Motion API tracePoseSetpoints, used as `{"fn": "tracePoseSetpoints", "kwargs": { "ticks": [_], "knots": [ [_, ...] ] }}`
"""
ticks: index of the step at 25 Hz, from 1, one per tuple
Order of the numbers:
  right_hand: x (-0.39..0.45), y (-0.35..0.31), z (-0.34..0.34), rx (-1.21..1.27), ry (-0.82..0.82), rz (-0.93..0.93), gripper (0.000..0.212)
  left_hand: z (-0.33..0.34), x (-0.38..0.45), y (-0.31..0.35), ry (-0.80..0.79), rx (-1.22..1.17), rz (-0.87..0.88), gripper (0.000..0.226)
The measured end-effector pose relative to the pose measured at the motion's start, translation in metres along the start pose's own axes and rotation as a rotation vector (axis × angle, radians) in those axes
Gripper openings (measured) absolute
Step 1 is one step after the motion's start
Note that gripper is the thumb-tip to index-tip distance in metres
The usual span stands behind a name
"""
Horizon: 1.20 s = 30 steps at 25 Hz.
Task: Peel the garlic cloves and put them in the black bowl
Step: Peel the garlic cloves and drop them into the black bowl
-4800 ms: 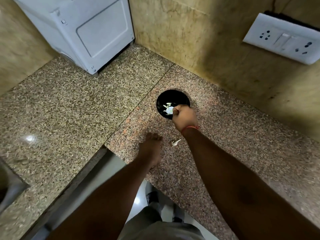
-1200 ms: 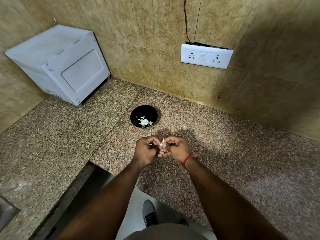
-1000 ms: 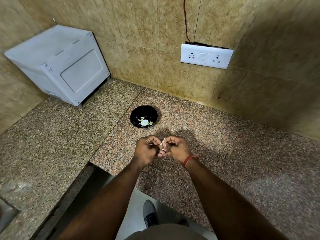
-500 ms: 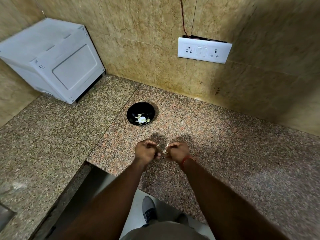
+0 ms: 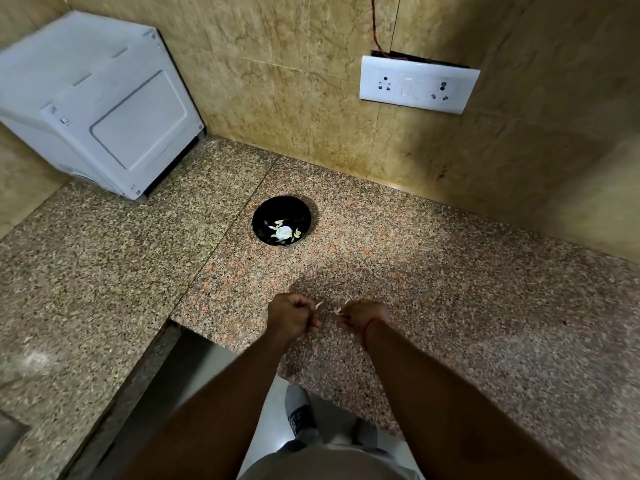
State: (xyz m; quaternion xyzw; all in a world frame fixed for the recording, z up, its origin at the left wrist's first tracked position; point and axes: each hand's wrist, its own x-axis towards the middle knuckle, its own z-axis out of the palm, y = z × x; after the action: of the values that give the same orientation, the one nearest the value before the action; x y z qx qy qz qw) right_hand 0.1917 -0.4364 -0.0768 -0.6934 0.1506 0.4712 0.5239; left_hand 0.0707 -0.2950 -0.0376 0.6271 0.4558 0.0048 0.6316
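A black bowl (image 5: 277, 208) stands on the granite counter (image 5: 450, 289), with several peeled garlic cloves (image 5: 284, 232) in its bottom. Nearer the counter's front edge, both fists are held a little apart, well short of the bowl. My left hand (image 5: 291, 317) pinches a pale garlic sliver (image 5: 319, 303) that sticks out toward the right. My right hand (image 5: 363, 315), with a red thread at its wrist, pinches another small pale garlic bit (image 5: 338, 310). I cannot tell which bit is skin and which is clove.
A white appliance (image 5: 104, 109) fills the back left corner. A white socket plate (image 5: 419, 83) hangs on the tiled wall. The counter has a stepped front edge (image 5: 180, 327), with floor and my shoes (image 5: 299, 414) below. A sink corner (image 5: 10, 431) shows at lower left.
My fists, pressed together on one clove a second ago, have pulled apart, each keeping a pale bit. They sit lower in view. Earlier still, my right hand was at the bowl.
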Motion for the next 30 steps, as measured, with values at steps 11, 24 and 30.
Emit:
{"fn": "tracePoseSetpoints", "kwargs": {
  "ticks": [11,24,30],
  "knots": [
    [-0.012,-0.013,0.003,-0.799,0.288,-0.229,0.026,0.004,0.0,-0.012,-0.07,0.124,0.005,0.019],
    [-0.039,0.067,-0.047,-1.259,-0.013,-0.616,0.026,0.069,-0.064,-0.057,-0.123,0.075,-0.116,0.009],
    [-0.039,0.087,-0.053,-1.295,0.017,-0.644,0.018,0.08,-0.071,-0.082,-0.093,0.144,-0.155,0.018]
  ]
}}
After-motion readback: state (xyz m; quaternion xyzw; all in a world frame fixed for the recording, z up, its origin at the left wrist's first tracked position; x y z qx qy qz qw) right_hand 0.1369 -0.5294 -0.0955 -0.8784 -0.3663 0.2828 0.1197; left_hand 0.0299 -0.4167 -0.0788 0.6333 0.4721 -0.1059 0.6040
